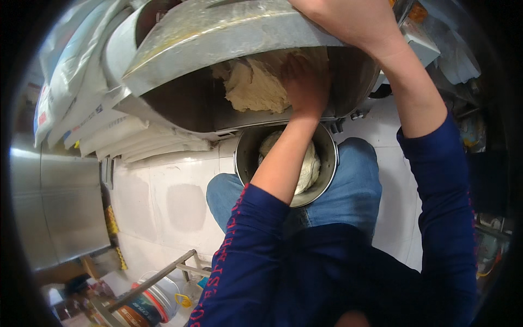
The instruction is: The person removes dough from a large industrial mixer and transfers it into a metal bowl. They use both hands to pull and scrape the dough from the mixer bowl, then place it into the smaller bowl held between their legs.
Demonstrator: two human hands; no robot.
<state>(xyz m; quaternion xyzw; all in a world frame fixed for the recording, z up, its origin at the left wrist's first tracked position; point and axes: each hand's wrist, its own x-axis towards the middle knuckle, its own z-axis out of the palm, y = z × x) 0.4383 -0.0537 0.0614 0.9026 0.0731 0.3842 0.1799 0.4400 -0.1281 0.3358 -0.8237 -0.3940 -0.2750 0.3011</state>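
My left hand (305, 83), blurred, reaches into the metal trough (179, 104) of what looks like a dough mixer. It lies against a large mass of pale dough (255, 90); how its fingers hold the dough is unclear. My right hand (351, 18) rests on the curved metal lid or upper wall (229, 39) of the machine, its fingers cut off by the frame's top. Below the trough's mouth, a round steel pot (242, 163) stands between my knees. A lump of dough (311, 171) sits in it, partly covered by my left forearm.
White sacks (81, 110) are stacked left of the machine on the tiled floor (163, 225). A metal cabinet (61, 196) stands at far left. Lower left, a metal frame (155, 278) stands by a plastic bucket (151, 302). A white box (421, 47) lies beyond my right wrist.
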